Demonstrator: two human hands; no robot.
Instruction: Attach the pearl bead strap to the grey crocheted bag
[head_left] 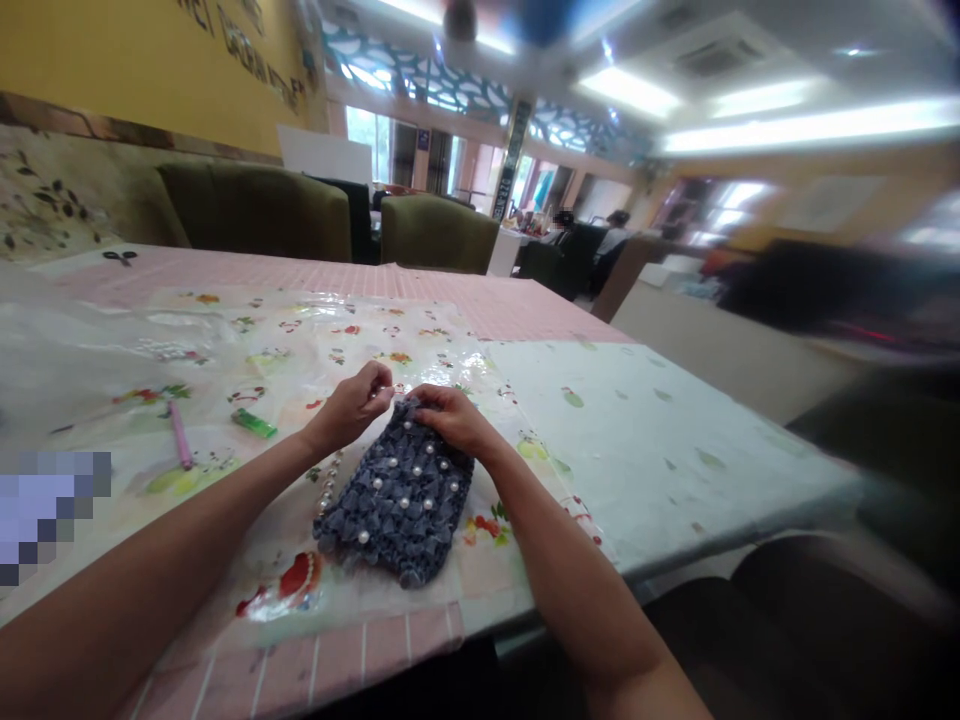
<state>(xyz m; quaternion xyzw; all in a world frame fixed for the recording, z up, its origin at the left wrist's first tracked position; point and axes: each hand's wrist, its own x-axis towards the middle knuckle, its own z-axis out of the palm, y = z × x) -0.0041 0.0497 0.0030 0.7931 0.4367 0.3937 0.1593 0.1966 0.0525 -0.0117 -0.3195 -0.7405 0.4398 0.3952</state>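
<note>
A dark grey-blue ruffled handbag (405, 490) dotted with white pearl beads lies tilted on the table before me. My right hand (452, 418) grips its far, upper edge, with the fingers curled over the rim. Close beside that edge, on the left, my left hand (355, 405) is closed in a pinch; whatever is between its fingertips is too small to make out. A strand of pearly beads (327, 485) runs along the bag's left side, partly hidden behind my left forearm and the bag.
A pink pen (180, 435) and a green packet-like item (254, 423) lie left of my left hand. Dark-handled scissors (120, 258) rest at the far left. Clear plastic sheeting (112, 330) covers the left side. Green chairs (439, 232) stand beyond the table; people sit farther back.
</note>
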